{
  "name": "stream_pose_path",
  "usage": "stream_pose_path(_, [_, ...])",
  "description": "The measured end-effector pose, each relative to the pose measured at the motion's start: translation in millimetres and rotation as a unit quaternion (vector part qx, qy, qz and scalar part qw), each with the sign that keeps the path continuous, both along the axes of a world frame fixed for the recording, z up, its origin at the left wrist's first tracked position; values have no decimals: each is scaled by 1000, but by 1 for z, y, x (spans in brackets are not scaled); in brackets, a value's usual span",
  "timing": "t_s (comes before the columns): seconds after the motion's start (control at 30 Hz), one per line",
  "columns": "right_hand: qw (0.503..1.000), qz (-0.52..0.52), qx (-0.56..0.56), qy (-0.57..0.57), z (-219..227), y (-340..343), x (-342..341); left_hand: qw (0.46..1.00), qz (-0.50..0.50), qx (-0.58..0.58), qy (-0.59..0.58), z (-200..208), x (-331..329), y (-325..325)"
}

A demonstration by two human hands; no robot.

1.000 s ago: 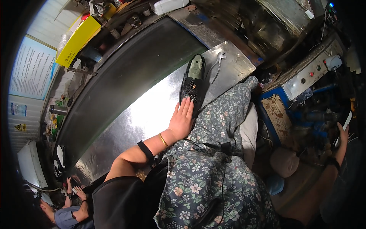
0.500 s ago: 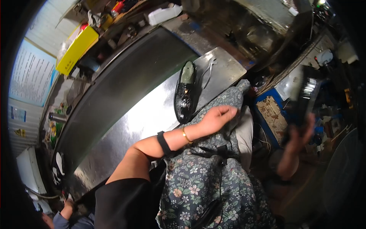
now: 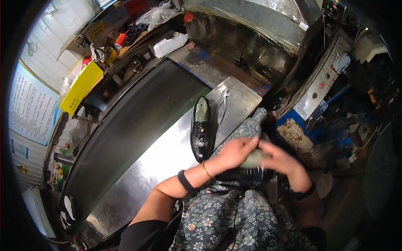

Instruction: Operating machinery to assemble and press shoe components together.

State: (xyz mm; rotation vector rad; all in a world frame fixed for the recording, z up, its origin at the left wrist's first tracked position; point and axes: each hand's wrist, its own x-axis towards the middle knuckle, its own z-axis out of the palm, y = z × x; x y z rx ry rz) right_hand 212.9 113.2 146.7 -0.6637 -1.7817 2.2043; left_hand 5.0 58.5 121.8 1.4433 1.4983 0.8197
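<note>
At the far left, a pair of black-and-white soles [image 3: 68, 207] is lying near the end of a dark curved belt [image 3: 138, 115]. Beside the belt, a shiny metal worktop [image 3: 157, 167] is carrying a glossy black shoe [image 3: 201, 136], which is sitting upright on a green last [image 3: 202, 109], its toe pointing toward the person. Just right of it, a silver wrench-like tool [image 3: 223, 106] is lying on the same metal.

The left hand [image 3: 235, 154] is reaching across the floral apron [image 3: 207, 217], its fingers loosely bent over a second piece [image 3: 252, 161], pale green above and dark below. That piece is showing between the two hands, over the person's lap, too blurred to name surely; it is looking like another shoe on its last. The right hand [image 3: 281, 158] is facing the left from the other side, half open with fingers bent. Whether either hand is truly gripping, I cannot tell.

The step in hand is seeming to be handling this second piece, with the black shoe being left alone. The next move is probably calling for a firm hold by both hands, keeping the piece clear of the apron's cloth.
</note>
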Motion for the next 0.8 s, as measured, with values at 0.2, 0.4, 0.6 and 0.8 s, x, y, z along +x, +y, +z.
stream_pose_path(0.2, [981, -190, -12, 29, -19, -59, 37, 954, 149, 247, 79, -26, -51, -17])
stream_pose_path(0.4, [910, -369, -145, 122, -33, 49, -22, 927, 332, 124, 126, -76, -139, 2])
stream_pose_path(0.6, [899, -421, 66, 103, -100, 243, -163, 934, 298, 21, 194, -81, -115, 32])
stream_pose_path(0.8, [971, -141, 179, -69, -132, 170, -218, 882, 409, 26, -234, -110, -165, 7])
